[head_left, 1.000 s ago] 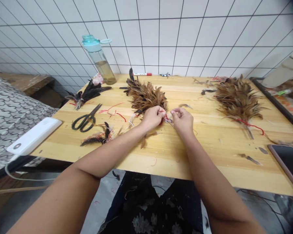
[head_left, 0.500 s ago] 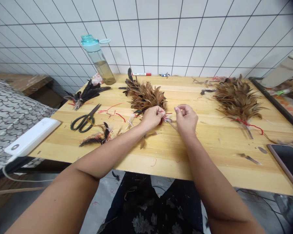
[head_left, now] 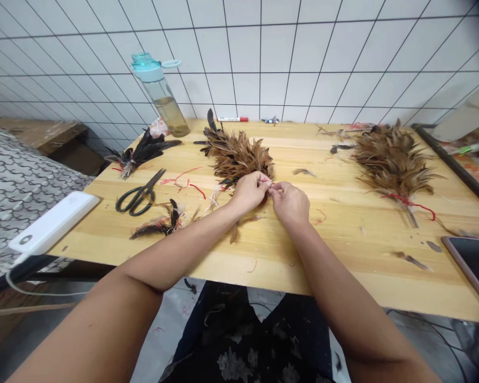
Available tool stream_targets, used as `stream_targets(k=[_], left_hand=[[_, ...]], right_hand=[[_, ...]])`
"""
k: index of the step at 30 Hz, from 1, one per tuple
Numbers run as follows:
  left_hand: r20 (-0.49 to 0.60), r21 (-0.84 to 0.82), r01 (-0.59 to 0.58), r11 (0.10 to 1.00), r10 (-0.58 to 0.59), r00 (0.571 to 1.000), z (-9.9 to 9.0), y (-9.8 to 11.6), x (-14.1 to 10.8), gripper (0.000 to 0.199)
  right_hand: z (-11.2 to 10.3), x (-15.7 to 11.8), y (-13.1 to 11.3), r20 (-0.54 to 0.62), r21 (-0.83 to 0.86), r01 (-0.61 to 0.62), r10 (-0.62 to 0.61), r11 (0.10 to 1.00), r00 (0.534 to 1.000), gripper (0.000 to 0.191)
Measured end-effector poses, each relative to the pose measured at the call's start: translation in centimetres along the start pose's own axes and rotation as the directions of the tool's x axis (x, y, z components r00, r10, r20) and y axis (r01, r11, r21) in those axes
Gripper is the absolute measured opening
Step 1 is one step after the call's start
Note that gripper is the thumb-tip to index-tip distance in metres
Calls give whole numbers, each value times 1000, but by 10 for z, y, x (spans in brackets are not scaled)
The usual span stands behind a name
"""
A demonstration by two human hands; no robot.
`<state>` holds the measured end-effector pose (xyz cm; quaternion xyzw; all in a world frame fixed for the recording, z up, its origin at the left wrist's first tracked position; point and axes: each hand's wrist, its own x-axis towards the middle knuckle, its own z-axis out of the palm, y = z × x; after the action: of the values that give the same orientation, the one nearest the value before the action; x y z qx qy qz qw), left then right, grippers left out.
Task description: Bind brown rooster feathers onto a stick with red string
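A bundle of brown feathers (head_left: 239, 154) lies at the middle of the wooden table, its tied end under my fingers. My left hand (head_left: 250, 190) is pinched at that end, on what looks like a bit of red string. Right beside it, fingertips nearly touching, my right hand (head_left: 290, 203) is also closed in a pinch; what lies between its fingers is too small to make out. Another brown feather bundle (head_left: 395, 159), bound with red string (head_left: 407, 201), rests to the right.
Dark scissors (head_left: 139, 196), black feathers (head_left: 146, 151) and a water bottle (head_left: 165, 101) are on the left, with a white device (head_left: 54, 223) at the edge. Feather scraps (head_left: 159, 226) lie nearer. A phone (head_left: 473, 263) sits at the right edge, and a red marker (head_left: 232, 119) by the wall.
My right hand has moved left to meet my left hand at the bundle's end. My left hand has barely moved. A small loose feather now shows right of the bundle.
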<state>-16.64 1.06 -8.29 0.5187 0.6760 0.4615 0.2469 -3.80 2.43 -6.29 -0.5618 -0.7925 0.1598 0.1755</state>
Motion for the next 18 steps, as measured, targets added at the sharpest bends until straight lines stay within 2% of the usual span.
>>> stream_targets(k=[5, 11, 15, 18], left_hand=[[-13, 29, -37, 999, 38, 999, 1, 2, -3, 10], [-5, -34, -59, 998, 59, 998, 2, 3, -4, 9], [33, -114, -26, 993, 30, 999, 2, 6, -4, 8], [59, -200, 47, 979, -35, 998, 1, 9, -3, 6]], right_hand=[[0, 0, -2, 4, -52, -18, 18, 998, 1000, 29], [2, 0, -3, 23, -72, 22, -21, 997, 1000, 29], [5, 4, -1, 37, -16, 29, -29, 999, 999, 29], [11, 11, 5, 50, 132, 5, -12, 991, 999, 26]])
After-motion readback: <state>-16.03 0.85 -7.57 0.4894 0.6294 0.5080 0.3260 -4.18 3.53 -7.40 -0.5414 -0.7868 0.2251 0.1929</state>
